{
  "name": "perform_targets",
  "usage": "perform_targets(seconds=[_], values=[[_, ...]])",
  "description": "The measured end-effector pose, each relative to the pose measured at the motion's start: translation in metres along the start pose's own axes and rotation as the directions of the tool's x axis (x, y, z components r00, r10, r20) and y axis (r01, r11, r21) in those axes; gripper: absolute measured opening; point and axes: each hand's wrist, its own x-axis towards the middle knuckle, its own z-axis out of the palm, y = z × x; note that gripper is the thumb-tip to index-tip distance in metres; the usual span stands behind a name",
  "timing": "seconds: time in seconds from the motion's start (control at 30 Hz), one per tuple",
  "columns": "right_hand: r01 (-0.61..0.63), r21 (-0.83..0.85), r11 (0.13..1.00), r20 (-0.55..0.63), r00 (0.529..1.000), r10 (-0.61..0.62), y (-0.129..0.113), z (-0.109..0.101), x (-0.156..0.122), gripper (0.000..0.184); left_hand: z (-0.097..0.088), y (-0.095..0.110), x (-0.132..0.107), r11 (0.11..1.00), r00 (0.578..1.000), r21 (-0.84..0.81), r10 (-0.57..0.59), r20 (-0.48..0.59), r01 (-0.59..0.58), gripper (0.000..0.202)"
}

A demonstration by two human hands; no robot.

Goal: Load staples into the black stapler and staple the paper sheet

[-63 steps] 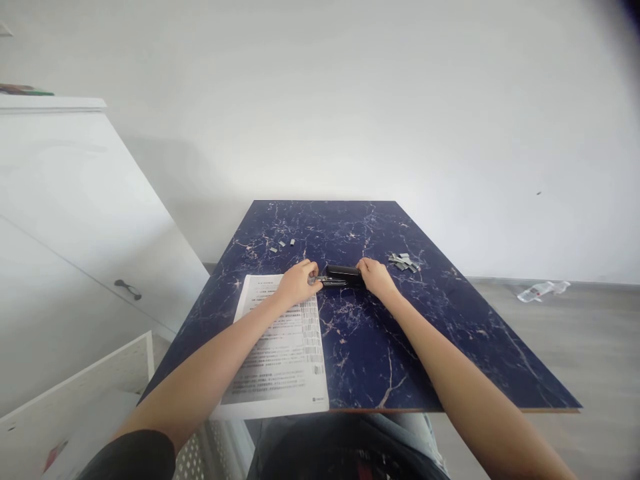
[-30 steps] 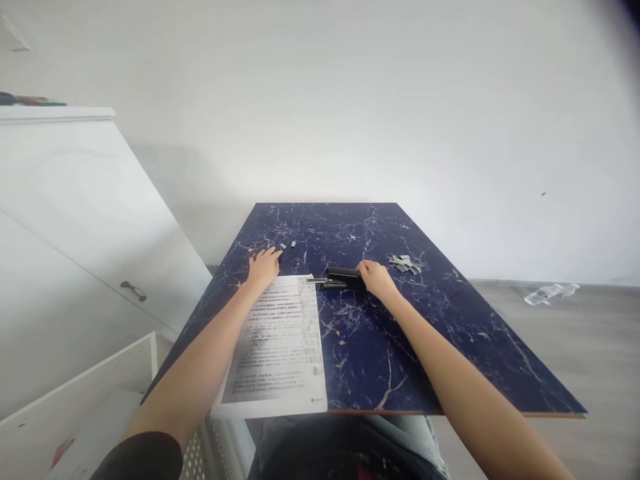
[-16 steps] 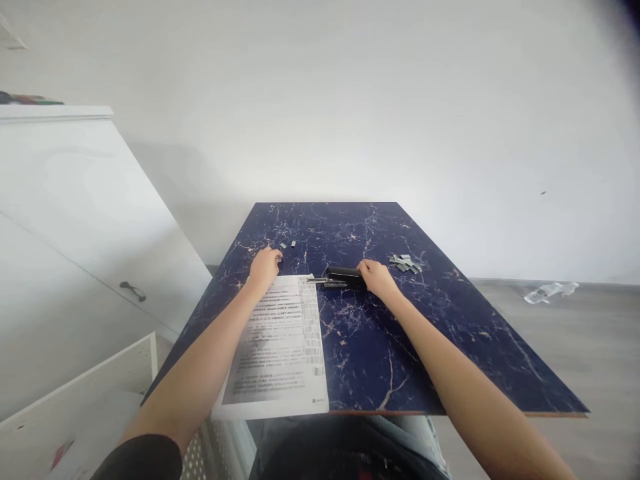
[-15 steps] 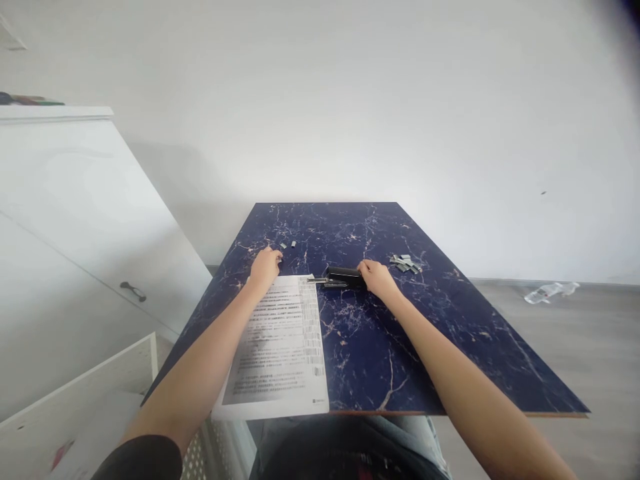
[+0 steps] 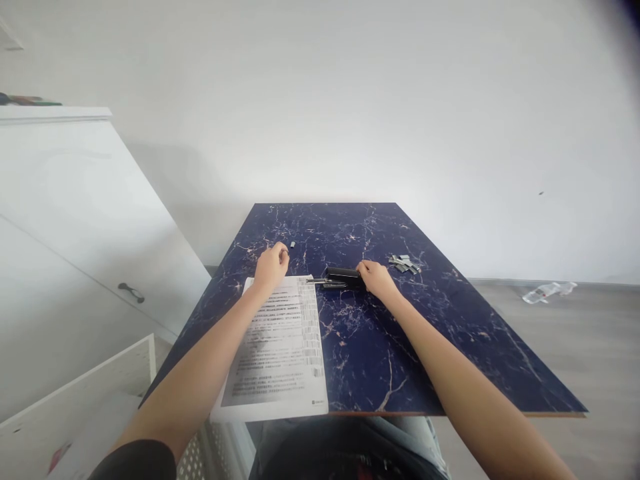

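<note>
A black stapler (image 5: 343, 274) lies on its side of the table right of the printed sheets, its thin metal part reaching left over their top right corner. My right hand (image 5: 375, 277) is closed around the stapler's right end. Beyond the sheets' top left, my left hand (image 5: 271, 265) is pinched low over the tabletop, fingertips where a small strip of staples lay; the fingers hide it. Another small staple strip (image 5: 293, 245) sits just past those fingertips. The printed sheets (image 5: 277, 360) lie partly under my left forearm.
A pile of several staple strips (image 5: 404, 263) rests right of my right hand on the dark blue marbled table (image 5: 360, 360). A white cabinet (image 5: 65, 213) stands at the left. Clear plastic packaging (image 5: 549, 292) lies on the floor at the right.
My left hand has moved slightly right and away from me, its fingers closing over one of the two loose staple strips. My right hand and the stapler have stayed in place.
</note>
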Motion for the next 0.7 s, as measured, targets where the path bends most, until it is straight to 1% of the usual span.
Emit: perform_targets(seconds=[0.03,0.07,0.1,0.13,0.2,0.27,0.37,0.5,0.6,0.7], values=[[0.000,0.004,1.000,0.001,1.000,0.000,0.000,0.000,0.000,0.032,0.001,0.005,-0.001,0.992,0.999,-0.119,-0.050,0.021,0.052,0.009],[-0.001,0.008,1.000,0.004,1.000,0.001,0.000,0.000,0.000,0.032,0.002,0.010,-0.002,0.960,0.992,-0.253,-0.106,0.065,0.119,0.007],[-0.005,0.010,1.000,0.008,1.000,0.005,0.000,-0.001,0.000,0.032,0.004,0.015,-0.003,0.897,0.979,-0.396,-0.162,0.123,0.198,0.007],[-0.007,0.012,1.000,0.011,1.000,0.007,0.000,-0.001,0.000,0.033,0.006,0.020,-0.005,0.809,0.958,-0.515,-0.212,0.192,0.282,0.008],[-0.010,0.011,1.000,0.012,1.000,0.010,0.000,-0.001,0.000,0.033,0.008,0.029,-0.007,0.646,0.916,-0.651,-0.252,0.312,0.399,0.011],[0.000,0.008,1.000,0.011,1.000,0.000,0.000,-0.001,0.000,0.033,0.010,0.034,-0.008,0.541,0.890,-0.708,-0.251,0.380,0.454,0.016],[0.009,0.006,1.000,0.013,1.000,-0.009,0.000,-0.002,-0.001,0.032,0.009,0.034,-0.009,0.456,0.867,-0.737,-0.252,0.431,0.499,0.021],[-0.024,0.025,0.999,0.010,1.000,0.023,-0.003,-0.004,-0.003,0.031,0.009,0.031,-0.009,0.334,0.836,-0.771,-0.303,0.457,0.542,0.022],[-0.031,0.029,0.999,0.015,0.999,0.030,-0.006,-0.005,-0.004,0.031,0.011,0.029,-0.009,0.277,0.822,-0.786,-0.334,0.461,0.553,0.023],[-0.042,0.030,0.999,0.023,0.999,0.042,-0.006,-0.005,-0.004,0.032,0.013,0.027,-0.009,0.261,0.826,-0.797,-0.335,0.454,0.544,0.021]])
